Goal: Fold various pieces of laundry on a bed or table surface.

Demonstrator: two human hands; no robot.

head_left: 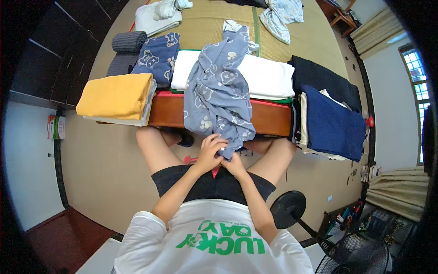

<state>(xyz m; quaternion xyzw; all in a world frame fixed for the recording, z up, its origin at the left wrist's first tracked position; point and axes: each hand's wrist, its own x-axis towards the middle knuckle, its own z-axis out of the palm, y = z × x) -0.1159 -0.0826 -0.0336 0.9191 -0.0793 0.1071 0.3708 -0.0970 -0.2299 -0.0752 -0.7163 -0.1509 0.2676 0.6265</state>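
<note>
- Bed [303, 52]: straw-coloured mat on top, brown wooden near edge, clothes laid along that edge.
- Blue-grey cloth [216, 86]: rumpled, paw-print pattern; it runs from the mat across the white pile, over the edge and down to the seated person's lap, its near end bunched narrow.
- White pile [269, 76]: folded, under the blue-grey cloth, showing on both sides of it.
- Navy pile [335, 123]: at the right near corner, pale layers beneath.
- Black pile [321, 77]: just behind the navy one.
- Yellow pile [116, 96]: at the left near corner.
- Blue fold [155, 57]: patterned, between the white pile and grey roll.
- Grey roll [129, 42]: behind the yellow pile.
- Left hand [211, 152]: fingers curled over the blue-grey cloth's near end, gripping it.
- Right hand [234, 165]: close beside the left, grasping the same end lower down.
</note>
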